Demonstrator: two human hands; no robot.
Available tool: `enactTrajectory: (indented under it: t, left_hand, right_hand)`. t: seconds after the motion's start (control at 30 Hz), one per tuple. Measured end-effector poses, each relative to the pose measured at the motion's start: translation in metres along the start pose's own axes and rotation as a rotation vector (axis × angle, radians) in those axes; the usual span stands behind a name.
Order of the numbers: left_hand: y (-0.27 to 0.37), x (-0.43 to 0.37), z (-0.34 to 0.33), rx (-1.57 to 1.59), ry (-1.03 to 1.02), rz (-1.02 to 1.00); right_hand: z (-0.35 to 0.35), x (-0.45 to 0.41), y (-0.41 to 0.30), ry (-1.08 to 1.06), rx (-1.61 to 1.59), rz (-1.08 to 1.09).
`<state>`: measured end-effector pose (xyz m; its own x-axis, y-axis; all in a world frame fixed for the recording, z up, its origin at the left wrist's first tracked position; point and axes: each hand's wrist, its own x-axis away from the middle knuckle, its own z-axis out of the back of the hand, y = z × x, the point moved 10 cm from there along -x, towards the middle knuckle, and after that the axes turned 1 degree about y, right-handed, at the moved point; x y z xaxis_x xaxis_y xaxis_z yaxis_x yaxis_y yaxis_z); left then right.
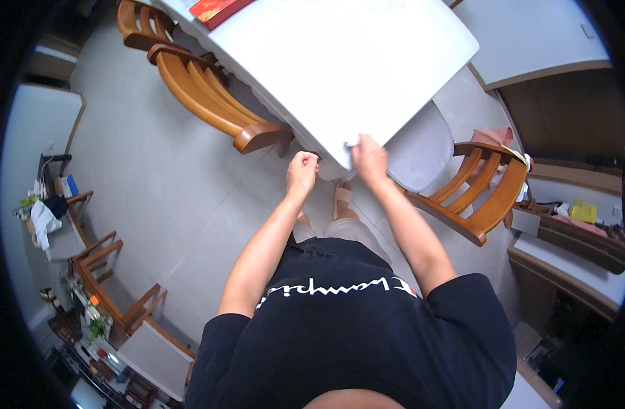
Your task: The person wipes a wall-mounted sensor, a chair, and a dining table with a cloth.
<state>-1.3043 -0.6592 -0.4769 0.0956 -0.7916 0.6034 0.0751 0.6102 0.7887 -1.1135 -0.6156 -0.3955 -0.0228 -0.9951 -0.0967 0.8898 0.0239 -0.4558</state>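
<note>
A white tabletop (pixel 343 66) with rounded corners lies in front of me, one corner pointing towards my body. My right hand (pixel 370 156) is over that near corner, blurred, its fingers bent around or beside a small dark and pale thing (pixel 349 146) too blurred to name. Left of the corner, off the table's edge, is my left hand (pixel 302 171), its fingers curled in; whether something small is between them cannot be told. A red box (pixel 218 11) with a gold pattern rests at the table's far left edge.
Wooden chairs stand along the table's left side, the nearest one (pixel 205 97) close by. Another wooden chair (pixel 476 189) with a pale seat is at the right, with pink cloth (pixel 491 137) by its back. Wooden armchairs (pixel 100 286) stand further left on the tiled floor (pixel 164 168).
</note>
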Motion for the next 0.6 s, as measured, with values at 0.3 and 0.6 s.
enactTrajectory:
  t: [0.3, 0.6]
  left_hand:
    - [0.118, 0.027, -0.032, -0.593, 0.088, -0.649]
    - [0.135, -0.043, -0.062, -0.727, 0.239, -0.476]
  right_hand:
    - [0.063, -0.092, 0.123, 0.239, 0.123, -0.206]
    - [0.003, -0.107, -0.005, -0.051, -0.220, 0.383]
